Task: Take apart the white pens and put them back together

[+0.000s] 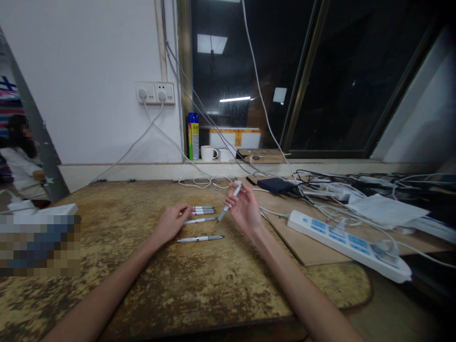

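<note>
Pen (pixel 225 209) pinched aslant in right hand (pixel 246 209); other pens (pixel 201 239) lie beside left hand (pixel 170 223), cannot tell its grip.

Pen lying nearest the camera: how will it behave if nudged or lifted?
That pen looks slim and straight, so it's probably light and stiff. Its barrel seems rounded, so it may roll, though the worn-looking tabletop might slow it.

Left forearm (pixel 114 284) and right forearm (pixel 290 280) are both bare, slender and smooth in outline, tapering gradually toward narrow, bare wrists (pixel 258 233). Left hand (pixel 171 222) and right hand (pixel 246 210) are likewise bare, with slim fingers (pixel 183 208). Fingernail detail is too small to determine.
</note>
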Action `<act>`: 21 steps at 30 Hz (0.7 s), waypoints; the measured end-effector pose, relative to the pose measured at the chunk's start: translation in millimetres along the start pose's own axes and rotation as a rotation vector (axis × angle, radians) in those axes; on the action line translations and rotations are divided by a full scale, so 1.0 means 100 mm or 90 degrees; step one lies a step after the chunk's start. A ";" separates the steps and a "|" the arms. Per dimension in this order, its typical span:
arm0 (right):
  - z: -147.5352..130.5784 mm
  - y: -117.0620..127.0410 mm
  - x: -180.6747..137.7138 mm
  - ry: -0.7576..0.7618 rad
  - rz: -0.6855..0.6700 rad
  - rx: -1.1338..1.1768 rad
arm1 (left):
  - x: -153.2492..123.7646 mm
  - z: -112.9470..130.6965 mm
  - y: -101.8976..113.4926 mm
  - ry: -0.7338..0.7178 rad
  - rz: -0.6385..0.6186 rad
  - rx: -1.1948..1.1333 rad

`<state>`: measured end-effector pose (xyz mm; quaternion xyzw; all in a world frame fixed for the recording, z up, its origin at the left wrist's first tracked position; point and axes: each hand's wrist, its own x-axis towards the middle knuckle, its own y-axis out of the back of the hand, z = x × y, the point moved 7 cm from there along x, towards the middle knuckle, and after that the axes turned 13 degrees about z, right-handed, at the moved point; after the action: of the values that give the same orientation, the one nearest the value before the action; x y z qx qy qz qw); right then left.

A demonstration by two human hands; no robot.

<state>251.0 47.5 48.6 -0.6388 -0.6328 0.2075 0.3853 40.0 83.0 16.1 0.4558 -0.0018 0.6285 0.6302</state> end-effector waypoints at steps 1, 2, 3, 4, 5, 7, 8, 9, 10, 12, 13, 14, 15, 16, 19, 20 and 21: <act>0.00 0.00 0.00 0.002 0.001 0.006 | 0.00 0.00 0.00 0.003 0.000 -0.019; 0.00 0.00 0.00 0.007 0.002 0.007 | 0.01 0.01 -0.01 0.006 -0.001 -0.039; 0.01 -0.01 0.01 0.013 0.001 0.002 | 0.01 0.03 -0.01 0.009 -0.002 -0.056; 0.01 0.00 0.01 0.022 0.000 -0.010 | 0.01 0.05 -0.01 0.013 -0.004 -0.072; 0.03 0.00 0.02 0.032 0.000 -0.032 | 0.02 0.07 -0.01 0.019 -0.008 -0.089; 0.05 0.03 0.04 0.064 0.008 -0.110 | 0.02 0.12 -0.02 0.038 -0.019 -0.133; 0.07 0.04 0.05 0.083 0.011 -0.166 | 0.02 0.14 -0.03 0.048 -0.028 -0.159; 0.09 0.06 0.05 0.103 0.008 -0.233 | 0.01 0.17 -0.04 0.055 -0.038 -0.188; 0.11 0.06 0.04 0.123 -0.005 -0.305 | 0.01 0.20 -0.05 0.059 -0.049 -0.217; 0.16 0.04 0.01 0.164 -0.051 -0.440 | 0.00 0.26 -0.06 0.056 -0.067 -0.265; 0.18 0.02 -0.01 0.187 -0.076 -0.496 | -0.01 0.29 -0.07 0.052 -0.071 -0.281; 0.20 -0.01 -0.04 0.210 -0.101 -0.545 | -0.02 0.31 -0.08 0.048 -0.076 -0.290; 0.23 -0.03 -0.07 0.231 -0.126 -0.585 | -0.02 0.33 -0.09 0.044 -0.078 -0.293; 0.25 -0.06 -0.11 0.247 -0.150 -0.618 | -0.03 0.34 -0.10 0.042 -0.079 -0.289; 0.33 -0.11 -0.18 0.259 -0.216 -0.679 | -0.05 0.33 -0.13 0.038 -0.079 -0.267; 0.35 -0.11 -0.19 0.253 -0.228 -0.690 | -0.05 0.31 -0.14 0.038 -0.078 -0.262; 0.36 -0.10 -0.18 0.246 -0.232 -0.700 | -0.05 0.29 -0.14 0.040 -0.075 -0.261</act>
<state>215.4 37.0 29.4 -0.6516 -0.6651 -0.3383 0.1363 67.0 65.6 22.3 0.2977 -0.0831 0.5912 0.7450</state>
